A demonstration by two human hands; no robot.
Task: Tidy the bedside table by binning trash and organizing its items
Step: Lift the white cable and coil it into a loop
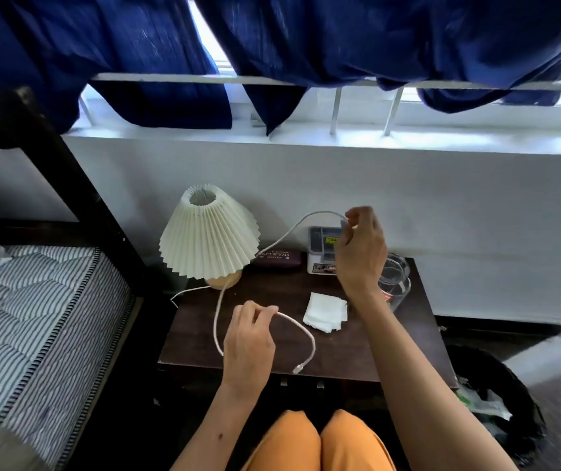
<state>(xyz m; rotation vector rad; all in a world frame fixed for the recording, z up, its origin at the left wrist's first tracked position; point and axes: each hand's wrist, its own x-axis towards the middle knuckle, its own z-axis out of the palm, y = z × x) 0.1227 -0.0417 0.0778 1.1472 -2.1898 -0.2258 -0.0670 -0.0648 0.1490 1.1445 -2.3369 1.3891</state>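
A white cable (pixel 218 317) runs in a long loop over the dark bedside table (pixel 272 355). My left hand (pixel 250 341) grips it near the plug end, which dangles by the table's front edge. My right hand (pixel 360 249) is raised above the table's back and pinches the cable's other stretch. A folded white tissue (pixel 325 312) lies on the table between my hands.
A pleated lamp (pixel 208 232) stands at the back left, with a purple glasses case (pixel 279 258), a grey box (pixel 321 249) and a glass jar (pixel 394 280) along the back. A black bin (pixel 496 402) sits to the right, a striped mattress (pixel 44 317) to the left.
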